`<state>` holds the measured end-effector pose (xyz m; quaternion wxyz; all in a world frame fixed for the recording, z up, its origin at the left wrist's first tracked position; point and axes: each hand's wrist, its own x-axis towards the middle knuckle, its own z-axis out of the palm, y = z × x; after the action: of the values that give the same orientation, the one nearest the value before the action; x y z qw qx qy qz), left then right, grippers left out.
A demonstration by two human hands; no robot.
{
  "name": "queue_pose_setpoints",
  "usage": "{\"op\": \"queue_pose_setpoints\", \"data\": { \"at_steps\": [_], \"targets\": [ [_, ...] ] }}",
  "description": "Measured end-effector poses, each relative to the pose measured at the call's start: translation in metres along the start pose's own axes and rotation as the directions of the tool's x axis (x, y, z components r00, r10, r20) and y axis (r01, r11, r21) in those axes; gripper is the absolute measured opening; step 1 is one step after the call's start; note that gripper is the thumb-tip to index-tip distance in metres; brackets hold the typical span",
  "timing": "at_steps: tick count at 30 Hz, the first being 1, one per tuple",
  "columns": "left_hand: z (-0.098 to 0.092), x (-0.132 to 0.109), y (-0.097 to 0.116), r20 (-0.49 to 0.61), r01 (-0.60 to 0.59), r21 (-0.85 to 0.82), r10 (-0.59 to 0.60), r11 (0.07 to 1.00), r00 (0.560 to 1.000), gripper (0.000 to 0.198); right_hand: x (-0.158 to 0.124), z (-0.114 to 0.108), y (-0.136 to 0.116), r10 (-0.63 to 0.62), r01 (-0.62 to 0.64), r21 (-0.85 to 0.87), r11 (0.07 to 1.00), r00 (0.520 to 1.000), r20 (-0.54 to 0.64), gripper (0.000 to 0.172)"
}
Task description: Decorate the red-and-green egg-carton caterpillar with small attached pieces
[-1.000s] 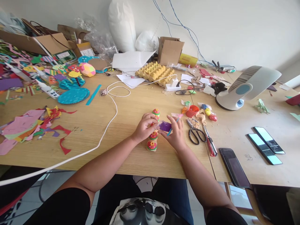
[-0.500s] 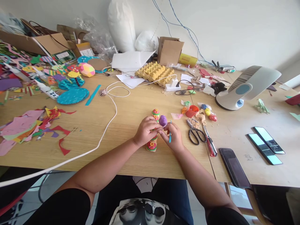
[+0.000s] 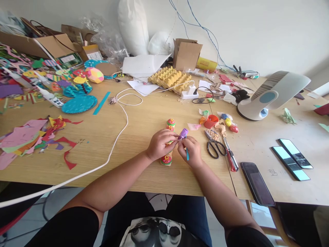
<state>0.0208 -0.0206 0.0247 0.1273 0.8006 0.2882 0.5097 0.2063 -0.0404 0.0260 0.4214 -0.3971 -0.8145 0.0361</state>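
The left hand (image 3: 160, 144) and the right hand (image 3: 190, 150) meet just above the tabletop (image 3: 144, 171), near the middle of its near edge. Both pinch a small purple piece (image 3: 183, 133) between their fingertips, the left thumb and forefinger closed on its lower left side, the right fingers closed on its right side. The right hand also clamps a thin blue stick (image 3: 187, 154) that points down past the palm. Under and between the hands stands a row of small red, green and yellow decorated cups (image 3: 167, 159), running away from the near edge; one cup shows beyond the left hand's knuckles, another below them.

Just right of the right hand lie black-handled scissors (image 3: 215, 148) and a red utility knife (image 3: 231, 157), side by side. Beyond them sit an orange cup (image 3: 212, 121) and bits of coloured clay (image 3: 228, 122). A white cable (image 3: 117, 137) crosses the tabletop to the left of the hands. Towards the left edge lie coloured paper scraps (image 3: 28, 135). Near the right near corner rests a dark phone (image 3: 257, 183), and a white fan (image 3: 272, 94) stands towards the far right.
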Motion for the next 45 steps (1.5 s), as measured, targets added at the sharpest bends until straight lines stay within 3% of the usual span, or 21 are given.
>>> {"op": "queue_pose_setpoints", "data": {
  "at_steps": [9,14,16,18,20,24,27,30,35,37,41,45],
  "targets": [
    [0.001,-0.003,0.004,-0.025,0.005,-0.01,-0.005,1.0,1.0,0.004,-0.002,0.004,-0.001,-0.036,0.036,0.019,0.999,0.999,-0.019,0.03],
    [-0.001,-0.006,0.003,-0.019,0.094,-0.056,-0.095,0.994,0.995,0.005,-0.002,-0.001,0.004,-0.019,0.019,0.053,0.998,1.0,-0.004,0.025],
    [-0.002,-0.006,0.001,-0.06,0.151,-0.076,-0.155,0.986,0.986,0.007,0.0,-0.008,0.013,0.03,-0.028,0.025,0.999,0.998,-0.057,0.021],
    [-0.002,-0.007,-0.001,-0.114,0.207,-0.087,-0.217,0.974,0.97,0.011,0.002,-0.014,0.028,0.145,-0.159,-0.077,0.984,0.977,-0.158,0.017],
    [-0.001,-0.007,-0.003,-0.136,0.245,-0.099,-0.257,0.964,0.957,0.012,0.003,-0.016,0.044,0.224,-0.26,-0.208,0.943,0.957,-0.183,0.018],
    [0.001,-0.009,-0.003,-0.106,0.241,-0.13,-0.255,0.962,0.961,0.011,-0.002,-0.006,0.072,0.396,-0.392,-0.372,0.841,0.916,-0.07,0.046],
    [0.002,-0.01,-0.004,-0.104,0.229,-0.142,-0.244,0.963,0.964,0.01,-0.006,0.002,0.081,0.475,-0.437,-0.393,0.809,0.88,-0.002,0.051],
    [0.002,-0.009,-0.003,-0.124,0.236,-0.156,-0.256,0.959,0.959,0.012,-0.008,0.004,0.082,0.504,-0.459,-0.414,0.786,0.864,-0.003,0.047],
    [0.0,-0.007,-0.002,-0.134,0.256,-0.148,-0.275,0.955,0.952,0.014,-0.007,-0.001,0.082,0.453,-0.431,-0.439,0.789,0.89,-0.059,0.03],
    [0.0,-0.007,-0.002,-0.134,0.257,-0.148,-0.276,0.955,0.952,0.014,-0.006,-0.005,0.082,0.433,-0.436,-0.43,0.79,0.895,-0.111,0.024],
    [0.0,-0.008,-0.002,-0.131,0.257,-0.151,-0.277,0.955,0.952,0.014,-0.002,-0.014,0.079,0.394,-0.458,-0.303,0.836,0.885,-0.249,0.029],
    [-0.001,-0.007,-0.001,-0.119,0.249,-0.154,-0.268,0.956,0.956,0.014,0.002,-0.018,0.074,0.536,-0.545,0.047,0.837,0.799,-0.272,0.036]
  ]
}}
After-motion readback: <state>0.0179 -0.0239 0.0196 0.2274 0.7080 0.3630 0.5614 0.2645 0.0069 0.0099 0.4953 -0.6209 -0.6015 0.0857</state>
